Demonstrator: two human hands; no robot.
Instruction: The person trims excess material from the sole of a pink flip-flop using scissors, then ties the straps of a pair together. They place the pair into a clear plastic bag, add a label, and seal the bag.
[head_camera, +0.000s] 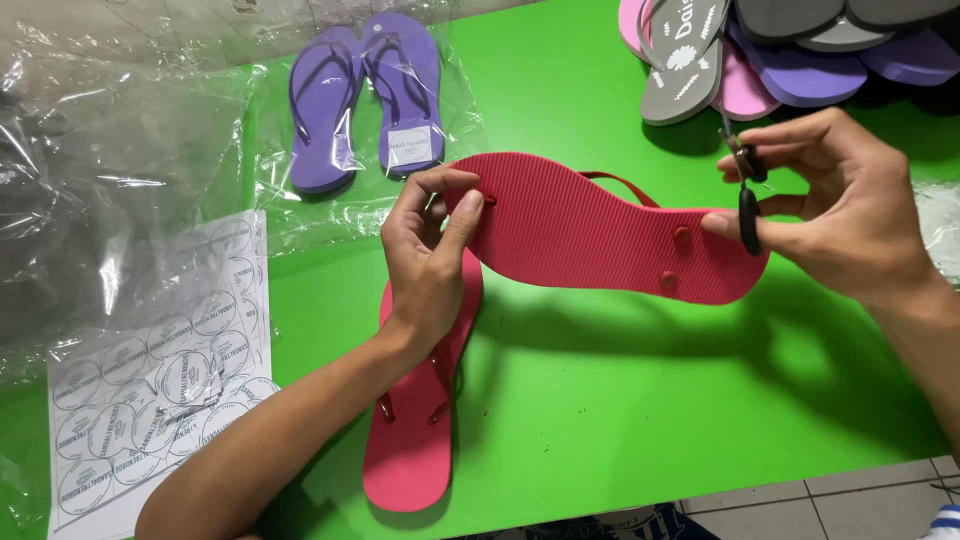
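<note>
1. Held sole-up above the green table (600, 400): a red flip-flop (590, 235), toe end in the left hand (430, 250), heel end at the right hand (850, 215).
2. Judged part-way through: three strap plugs seated in that sole, strap looping out behind it; whatever remains to be trimmed there too small to tell.
3. Lying strap-up on the table just below the held flip-flop, partly under the left forearm: the second red flip-flop (415, 420), apparently not yet taken up.
4. Well above and left of the held flip-flop: a purple pair (365, 95) already in a clear bag with a label on it, looking finished.
5. Left of the held flip-flop: a sheet of round stickers (150, 400). Up right of it: a heap of grey, pink and purple flip-flops (790, 50).
6. Left hand: wrist bent, thumb and fingers closed round the toe edge near the front plug.
7. Right hand: fingers half curled, closed on small black-handled scissors (745, 185), fingertip touching the heel edge; blades pointing up, open or closed not discernible.
</note>
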